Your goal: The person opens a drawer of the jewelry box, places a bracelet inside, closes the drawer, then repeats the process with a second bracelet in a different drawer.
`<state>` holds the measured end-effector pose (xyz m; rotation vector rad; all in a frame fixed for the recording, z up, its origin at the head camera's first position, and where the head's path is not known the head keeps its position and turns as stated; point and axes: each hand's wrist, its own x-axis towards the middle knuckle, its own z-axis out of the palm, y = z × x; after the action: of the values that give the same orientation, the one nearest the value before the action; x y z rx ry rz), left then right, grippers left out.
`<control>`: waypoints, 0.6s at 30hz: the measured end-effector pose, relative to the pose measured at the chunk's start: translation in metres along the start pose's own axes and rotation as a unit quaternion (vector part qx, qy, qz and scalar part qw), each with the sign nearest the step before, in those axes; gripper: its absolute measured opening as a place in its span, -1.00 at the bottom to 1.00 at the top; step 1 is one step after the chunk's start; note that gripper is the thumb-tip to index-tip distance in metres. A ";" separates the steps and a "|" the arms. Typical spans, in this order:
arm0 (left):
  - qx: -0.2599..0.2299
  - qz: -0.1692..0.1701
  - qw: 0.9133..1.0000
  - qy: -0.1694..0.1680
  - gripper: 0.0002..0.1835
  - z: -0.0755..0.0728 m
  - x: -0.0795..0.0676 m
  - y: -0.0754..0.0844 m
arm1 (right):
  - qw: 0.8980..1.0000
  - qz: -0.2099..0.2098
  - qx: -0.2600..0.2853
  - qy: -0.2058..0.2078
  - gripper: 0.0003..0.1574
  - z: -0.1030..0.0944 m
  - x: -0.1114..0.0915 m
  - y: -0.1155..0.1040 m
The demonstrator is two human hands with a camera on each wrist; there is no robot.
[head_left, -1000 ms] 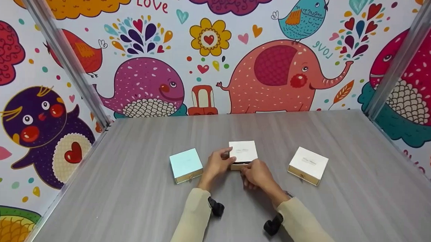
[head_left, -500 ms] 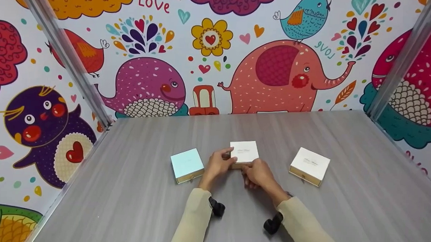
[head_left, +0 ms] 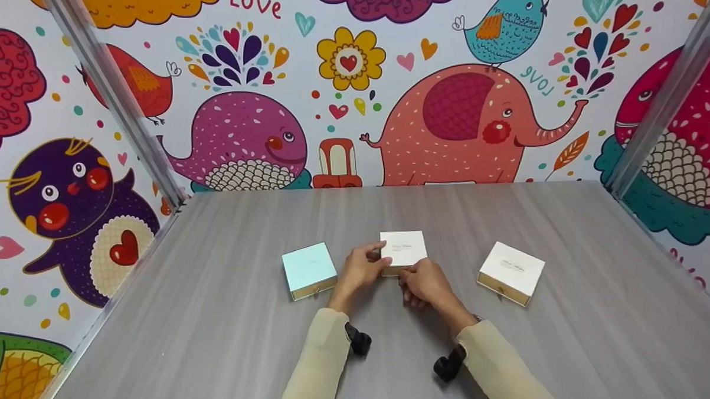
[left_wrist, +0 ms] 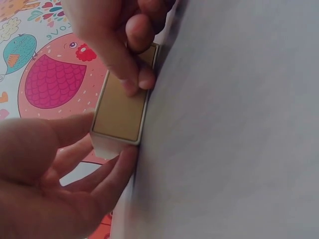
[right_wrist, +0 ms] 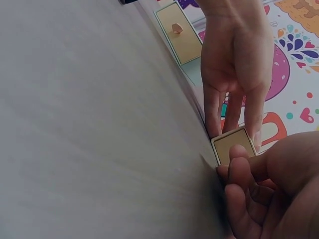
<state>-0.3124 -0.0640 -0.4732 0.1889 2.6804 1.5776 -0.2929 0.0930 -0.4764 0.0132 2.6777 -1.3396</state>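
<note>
— What is the person's right grip (head_left: 427, 283) doing?
— It is curling, thumb and finger pinching at the gold front (left_wrist: 119, 114) of the middle white box (head_left: 401, 249); the fingertips are hiding any tab there.
— And the left grip (head_left: 359, 270)?
— It is holding that box by its left side, digits spanning it.
— How is the box lying?
— Just ahead of the right grip and directly right of the left one, both touching it. Its top is looking roughly square; its front's long axis is running left to right, and that front is pointing back at the right grip. That near-far line seems to be mattering most.
— And farther out?
— The pale blue box (head_left: 309, 266) is sitting left of the left grip, front angling rightward; another white box (head_left: 512, 267) is resting well right of the right grip, front angling leftward. Beyond, the counter (head_left: 242, 219) is meeting a patterned wall (head_left: 346, 116).
</note>
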 end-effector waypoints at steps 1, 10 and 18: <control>-0.001 -0.001 1.000 0.000 -0.54 0.000 0.000 0.000 | 1.000 -0.001 -0.002 0.000 -0.55 0.000 0.000 0.000; 0.000 -0.003 1.000 0.002 -0.54 -0.001 0.001 0.001 | 1.000 -0.002 0.012 0.005 -0.56 0.000 0.000 0.001; 0.004 -0.011 1.000 0.003 -0.55 0.002 -0.001 0.001 | 1.000 0.007 0.012 0.003 -0.57 0.001 -0.001 0.001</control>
<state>-0.3111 -0.0621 -0.4729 0.1537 2.6844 1.5649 -0.2918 0.0930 -0.4782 0.0396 2.6609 -1.3700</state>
